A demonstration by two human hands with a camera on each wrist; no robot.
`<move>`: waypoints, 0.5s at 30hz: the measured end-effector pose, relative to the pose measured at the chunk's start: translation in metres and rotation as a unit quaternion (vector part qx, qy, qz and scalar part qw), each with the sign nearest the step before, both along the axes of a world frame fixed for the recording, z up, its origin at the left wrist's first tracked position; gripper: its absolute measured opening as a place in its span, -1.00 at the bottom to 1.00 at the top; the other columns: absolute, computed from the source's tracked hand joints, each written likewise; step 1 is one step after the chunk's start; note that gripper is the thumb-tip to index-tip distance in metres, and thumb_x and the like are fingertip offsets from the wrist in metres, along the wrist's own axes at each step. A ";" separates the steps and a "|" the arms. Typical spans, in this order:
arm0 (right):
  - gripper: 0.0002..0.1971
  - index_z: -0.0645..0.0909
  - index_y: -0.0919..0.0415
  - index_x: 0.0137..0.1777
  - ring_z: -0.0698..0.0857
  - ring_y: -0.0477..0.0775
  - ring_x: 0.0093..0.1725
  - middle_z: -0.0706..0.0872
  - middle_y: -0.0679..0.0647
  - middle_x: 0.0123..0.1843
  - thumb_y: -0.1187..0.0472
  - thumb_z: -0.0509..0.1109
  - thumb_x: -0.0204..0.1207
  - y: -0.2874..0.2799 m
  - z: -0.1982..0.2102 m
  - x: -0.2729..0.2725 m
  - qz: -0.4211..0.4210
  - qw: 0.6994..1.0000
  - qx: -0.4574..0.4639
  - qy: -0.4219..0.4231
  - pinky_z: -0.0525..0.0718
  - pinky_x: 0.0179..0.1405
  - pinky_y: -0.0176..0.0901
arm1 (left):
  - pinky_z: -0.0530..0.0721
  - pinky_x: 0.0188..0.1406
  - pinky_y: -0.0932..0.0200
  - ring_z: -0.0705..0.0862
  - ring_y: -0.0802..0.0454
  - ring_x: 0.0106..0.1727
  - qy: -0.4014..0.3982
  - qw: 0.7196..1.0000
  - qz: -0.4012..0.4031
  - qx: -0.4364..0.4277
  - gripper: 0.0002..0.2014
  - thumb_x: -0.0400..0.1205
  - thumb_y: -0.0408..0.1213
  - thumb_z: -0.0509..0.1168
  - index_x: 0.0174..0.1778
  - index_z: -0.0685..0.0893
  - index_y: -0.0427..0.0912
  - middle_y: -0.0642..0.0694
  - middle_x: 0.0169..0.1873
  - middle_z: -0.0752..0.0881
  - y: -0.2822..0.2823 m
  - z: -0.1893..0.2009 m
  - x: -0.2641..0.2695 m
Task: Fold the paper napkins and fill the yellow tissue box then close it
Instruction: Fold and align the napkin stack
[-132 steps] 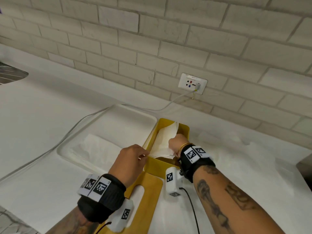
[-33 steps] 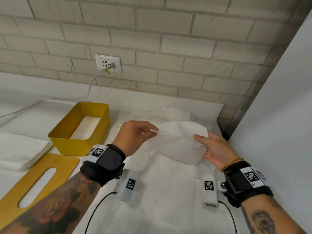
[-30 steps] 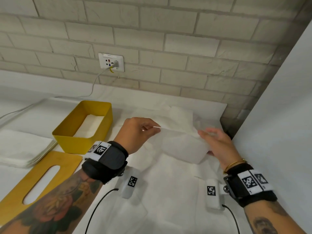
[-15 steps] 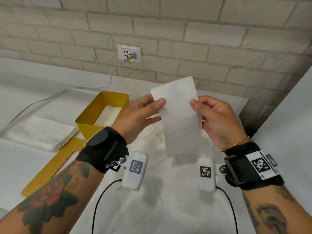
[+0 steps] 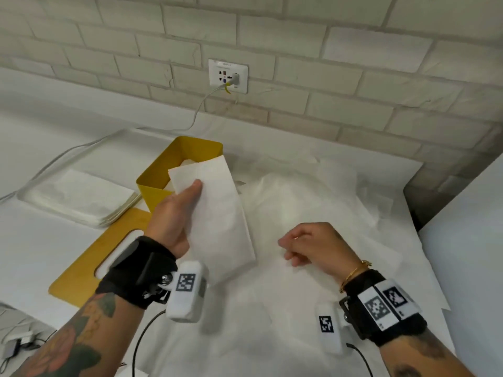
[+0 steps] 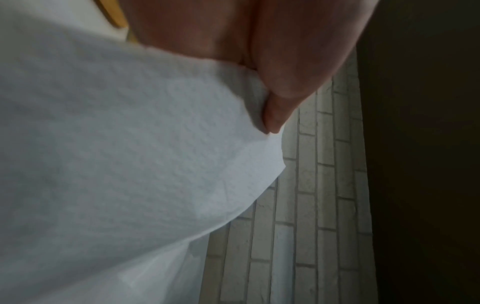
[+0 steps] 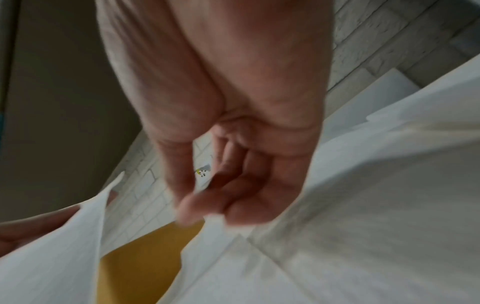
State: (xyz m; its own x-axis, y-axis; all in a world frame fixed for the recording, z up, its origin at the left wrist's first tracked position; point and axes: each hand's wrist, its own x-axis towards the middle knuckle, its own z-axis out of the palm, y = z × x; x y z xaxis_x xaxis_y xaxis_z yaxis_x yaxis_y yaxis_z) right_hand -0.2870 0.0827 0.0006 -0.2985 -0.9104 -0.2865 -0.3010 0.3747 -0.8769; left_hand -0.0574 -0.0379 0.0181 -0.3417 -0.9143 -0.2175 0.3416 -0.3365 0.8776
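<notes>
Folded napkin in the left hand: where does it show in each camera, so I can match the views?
Head: the folded napkin is centre-left, held by the left hand beside the yellow box.
Left wrist: it fills the left and middle, under the thumb.
Right wrist: it sits at lower left; the right hand holds nothing.
Shared landmark: the brick wall.

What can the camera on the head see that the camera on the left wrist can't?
Only the head view shows the open yellow tissue box, its yellow lid flat on the counter, the napkin stack, the wall socket and the empty right hand. Only the left wrist view shows the napkin's bumpy texture up close. Both show the left hand pinching the folded napkin, plus the brick wall.
</notes>
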 end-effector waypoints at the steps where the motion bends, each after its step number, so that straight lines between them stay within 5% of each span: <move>1: -0.84 0.79 0.19 -0.09 0.72 -0.10 -0.43 0.83 0.06 -0.36 0.10 0.60 0.52 -0.001 -0.002 -0.006 -0.035 0.998 0.009 0.052 0.76 -0.28 -0.19 | 0.83 -0.05 -0.01 0.87 -0.10 -0.02 0.000 1.000 0.003 -0.001 -0.77 0.79 -0.16 0.25 0.20 0.73 -0.18 -0.17 0.02 0.87 -0.001 0.000 0.004; 4: -0.73 0.75 0.11 -0.13 0.65 -0.20 -0.42 0.72 -0.09 -0.39 -0.08 0.64 0.43 -0.008 -0.013 -0.009 -0.013 0.990 0.065 0.122 0.55 -0.32 -0.31 | 0.76 0.08 -0.09 0.87 -0.09 -0.02 -0.013 1.000 0.006 -0.009 -0.80 0.78 -0.16 0.25 0.18 0.72 -0.14 -0.15 0.00 0.87 0.000 -0.003 0.010; 6: -0.72 0.66 0.06 -0.22 0.65 -0.11 -0.20 0.63 -0.15 -0.26 -0.04 0.68 0.37 -0.012 -0.025 -0.004 0.030 0.987 0.093 0.127 0.51 -0.24 -0.32 | 0.75 0.07 -0.09 0.87 -0.08 -0.03 -0.014 1.000 0.005 -0.003 -0.81 0.78 -0.17 0.25 0.17 0.72 -0.14 -0.14 -0.02 0.88 0.002 -0.003 0.010; 10: -0.75 0.64 -0.01 -0.34 0.60 -0.16 -0.27 0.61 -0.19 -0.34 0.12 0.69 0.41 -0.013 -0.017 -0.012 0.064 0.996 0.016 0.061 0.48 -0.15 -0.35 | 0.74 0.05 -0.10 0.87 -0.09 -0.02 -0.015 1.000 0.011 -0.001 -0.82 0.78 -0.18 0.26 0.16 0.71 -0.14 -0.12 -0.06 0.88 0.004 -0.004 0.014; 13: -0.78 0.76 0.08 -0.09 0.72 -0.15 0.13 0.75 -0.15 0.13 0.04 0.67 0.37 -0.004 0.003 -0.030 0.045 0.995 -0.073 0.046 0.56 0.20 -0.23 | 0.72 0.09 -0.11 0.87 -0.01 -0.10 -0.014 1.000 0.016 -0.011 -0.85 0.78 -0.18 0.26 0.13 0.71 -0.10 -0.06 -0.13 0.89 0.002 -0.003 0.016; 15: -0.77 0.73 0.05 -0.14 0.64 -0.24 0.36 0.68 -0.27 0.36 -0.03 0.62 0.32 0.003 0.019 -0.040 0.042 0.987 -0.138 0.070 0.51 0.44 -0.14 | 0.72 0.14 -0.13 0.87 -0.01 -0.11 -0.017 1.000 0.013 -0.020 -0.86 0.78 -0.17 0.27 0.12 0.71 -0.08 -0.05 -0.14 0.89 0.002 0.000 0.015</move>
